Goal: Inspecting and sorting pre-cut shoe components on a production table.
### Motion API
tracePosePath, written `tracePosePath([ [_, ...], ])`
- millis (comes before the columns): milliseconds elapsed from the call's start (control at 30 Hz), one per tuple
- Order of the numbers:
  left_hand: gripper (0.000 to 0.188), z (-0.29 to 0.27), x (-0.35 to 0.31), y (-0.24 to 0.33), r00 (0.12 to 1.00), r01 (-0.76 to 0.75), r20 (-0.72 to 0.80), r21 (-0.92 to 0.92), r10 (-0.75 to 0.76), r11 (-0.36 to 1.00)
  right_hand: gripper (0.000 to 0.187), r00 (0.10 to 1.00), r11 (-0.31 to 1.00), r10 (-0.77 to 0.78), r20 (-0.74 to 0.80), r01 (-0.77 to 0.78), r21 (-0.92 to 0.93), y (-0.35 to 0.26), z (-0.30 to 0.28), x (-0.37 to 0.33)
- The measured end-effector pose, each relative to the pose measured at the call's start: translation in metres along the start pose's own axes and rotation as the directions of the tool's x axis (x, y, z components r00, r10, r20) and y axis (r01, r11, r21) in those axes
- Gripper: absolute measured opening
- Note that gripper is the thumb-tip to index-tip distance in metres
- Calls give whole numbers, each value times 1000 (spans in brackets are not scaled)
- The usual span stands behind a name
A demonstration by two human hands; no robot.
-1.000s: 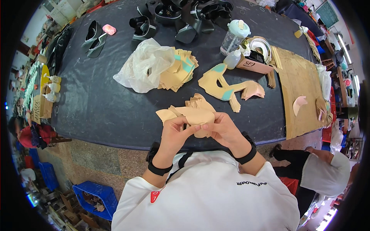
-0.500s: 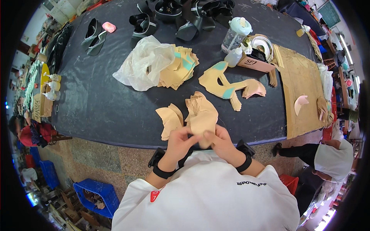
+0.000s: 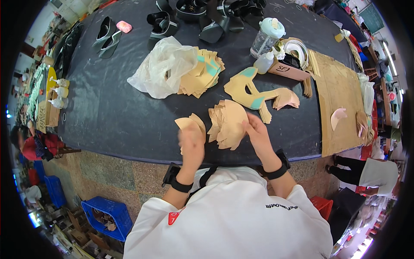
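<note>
A fanned stack of tan, curved cut pieces (image 3: 227,125) lies on the dark table before me. My right hand (image 3: 258,134) is at its right edge, thumb and fingers closed on the rim of the top tan piece. To the left is a smaller pile of similar tan pieces (image 3: 196,122). My left hand (image 3: 192,144) is over the near part of this pile and partly hides it; motion smears its fingers. Beyond lie larger tan pieces with green patches (image 3: 243,90), and another such stack (image 3: 202,75) partly under a clear plastic bag (image 3: 161,69).
Black shoe uppers (image 3: 211,19) stand along the far side. A lidded clear jug (image 3: 267,36), a white squeeze bottle (image 3: 263,63) and a small box (image 3: 289,70) of supplies are at the far right. A brown board (image 3: 338,93) covers the right end. Another person (image 3: 375,177) stands at right.
My hands were together at the near edge of the tan stack and have moved apart. The left has gone left over the smaller pile, the right up to the stack's right edge.
</note>
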State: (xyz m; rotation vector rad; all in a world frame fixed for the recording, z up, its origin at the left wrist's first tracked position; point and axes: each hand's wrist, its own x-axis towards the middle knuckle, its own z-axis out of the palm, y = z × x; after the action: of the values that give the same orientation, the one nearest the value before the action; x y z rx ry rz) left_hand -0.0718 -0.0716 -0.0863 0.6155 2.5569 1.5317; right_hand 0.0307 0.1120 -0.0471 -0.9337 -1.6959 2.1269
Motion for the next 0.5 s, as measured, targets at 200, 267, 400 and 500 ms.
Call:
tracePosePath([
  [200, 65, -1, 2, -66, 741, 659, 46, -240, -670, 713, 36, 829, 484, -558, 46, 370, -793, -3, 37, -22],
  [267, 67, -4, -1, -55, 854, 510, -67, -90, -516, 856, 32, 807, 434, -569, 158, 457, -776, -6, 52, -28],
  [400, 58, -22, 6, -10, 957, 263, -5, -405, -290, 876, 21, 847, 639, -462, 264, 525, -562, -6, 74, -34],
  [500, 50, -41, 13, 37, 937, 342, 206, -694, -281, 633, 19, 850, 690, -472, 234, 521, -502, -22, 77, -37],
])
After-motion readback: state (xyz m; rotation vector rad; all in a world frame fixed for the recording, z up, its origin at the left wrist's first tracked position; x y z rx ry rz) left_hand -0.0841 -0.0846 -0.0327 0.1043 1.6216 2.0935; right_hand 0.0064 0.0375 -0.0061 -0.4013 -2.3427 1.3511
